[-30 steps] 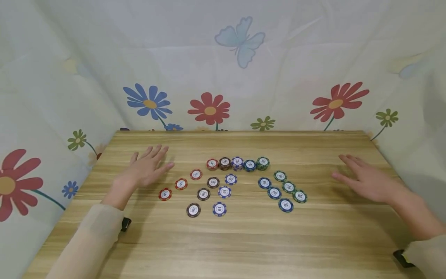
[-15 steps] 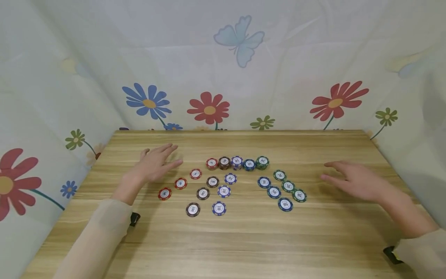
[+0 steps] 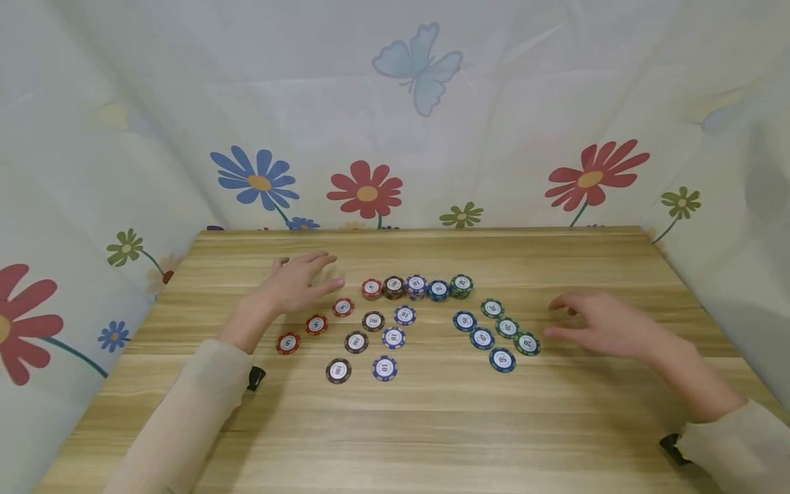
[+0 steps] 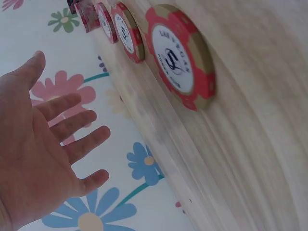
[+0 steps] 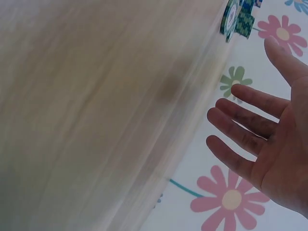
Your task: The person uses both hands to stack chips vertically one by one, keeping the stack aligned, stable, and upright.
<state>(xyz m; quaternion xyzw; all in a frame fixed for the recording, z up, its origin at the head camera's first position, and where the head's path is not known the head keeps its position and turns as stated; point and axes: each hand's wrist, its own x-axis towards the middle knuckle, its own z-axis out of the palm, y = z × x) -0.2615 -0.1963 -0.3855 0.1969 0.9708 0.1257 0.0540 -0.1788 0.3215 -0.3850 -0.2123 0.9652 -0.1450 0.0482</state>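
Head view: on a wooden table (image 3: pixel 432 432), five chip stacks (image 3: pixel 416 287) stand side by side in a row. Nearer the person lie loose trios: red chips (image 3: pixel 316 324), dark chips (image 3: pixel 356 342), purple chips (image 3: pixel 393 337), blue chips (image 3: pixel 482 337), green chips (image 3: pixel 507 328). They run in the same colour order as the stacks, so they seem laid out to match by colour and number. The left hand (image 3: pixel 299 285) is near the reds, the right hand (image 3: pixel 605 324) beside the greens; both hold nothing.

Left wrist view: fingers spread wide, apart from the red chips, which lie flat, faces up, probably so their numbers show.

Right wrist view: fingers loosely bent, parted, palm bare; green chips sit at the top edge.
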